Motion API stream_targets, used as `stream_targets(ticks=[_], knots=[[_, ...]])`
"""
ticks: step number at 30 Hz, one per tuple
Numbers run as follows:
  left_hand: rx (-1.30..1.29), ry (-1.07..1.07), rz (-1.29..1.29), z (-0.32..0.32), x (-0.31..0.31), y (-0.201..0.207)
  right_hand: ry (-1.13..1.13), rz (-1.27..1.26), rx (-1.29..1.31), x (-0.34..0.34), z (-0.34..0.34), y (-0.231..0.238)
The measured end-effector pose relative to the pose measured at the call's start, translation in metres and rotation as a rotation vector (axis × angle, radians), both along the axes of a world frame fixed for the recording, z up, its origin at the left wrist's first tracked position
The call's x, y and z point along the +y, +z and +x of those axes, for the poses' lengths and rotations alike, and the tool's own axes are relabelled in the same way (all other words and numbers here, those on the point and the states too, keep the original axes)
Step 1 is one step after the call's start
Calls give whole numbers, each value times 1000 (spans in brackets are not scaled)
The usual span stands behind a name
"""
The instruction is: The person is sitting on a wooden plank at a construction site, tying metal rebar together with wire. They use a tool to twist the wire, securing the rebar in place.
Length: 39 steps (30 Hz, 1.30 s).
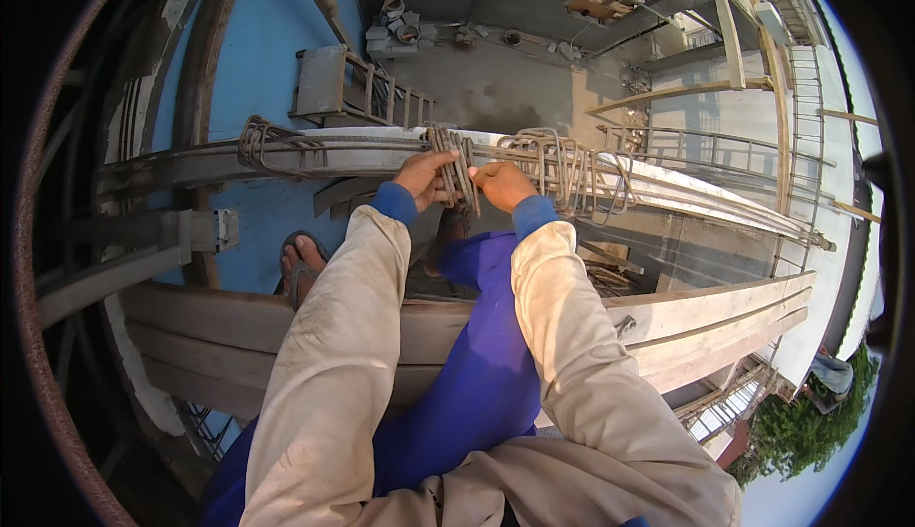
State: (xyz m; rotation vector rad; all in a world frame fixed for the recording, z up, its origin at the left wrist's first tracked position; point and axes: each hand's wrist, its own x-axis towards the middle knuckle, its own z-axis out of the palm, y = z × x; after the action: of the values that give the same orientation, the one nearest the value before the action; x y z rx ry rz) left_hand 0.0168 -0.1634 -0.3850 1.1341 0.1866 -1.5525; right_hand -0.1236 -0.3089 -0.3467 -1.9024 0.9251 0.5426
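Note:
Both hands meet at a bunched group of bent steel stirrups (457,167) hung around long reinforcing bars (372,140). My left hand (421,180) is closed on the bunch from its left side. My right hand (505,186) pinches the same stirrups from the right, with thumb and fingertips pressed together. To the right, more loose stirrups (562,170) hang tilted on the bars. Another cluster of stirrups (272,149) sits further left along them. The bars run crosswise over a pale beam (658,182). Fingers partly hide the middle of the bunch.
Stacked wooden planks (715,313) cross under my legs. My sandalled foot (303,262) is at the left, beside a blue wall (253,50). Far below lies a concrete floor (477,79) with a wooden ladder-like frame (381,89). Timber props (777,98) stand at the right.

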Motion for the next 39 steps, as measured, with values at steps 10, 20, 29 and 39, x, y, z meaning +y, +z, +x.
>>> stream_targets(ticks=[10,20,29,39], knots=[[48,-254,40,61,-46,11,-311,65,-280,17,31,-25],[-3,-68,9,43,-69,-10,-251,-75,-499,6,27,-21],[-129,-202,-240,34,-27,15,-1152,272,-275,74,-4,24],[-278,-40,-212,11,-35,38,-1655,1167,-675,82,25,-8]])
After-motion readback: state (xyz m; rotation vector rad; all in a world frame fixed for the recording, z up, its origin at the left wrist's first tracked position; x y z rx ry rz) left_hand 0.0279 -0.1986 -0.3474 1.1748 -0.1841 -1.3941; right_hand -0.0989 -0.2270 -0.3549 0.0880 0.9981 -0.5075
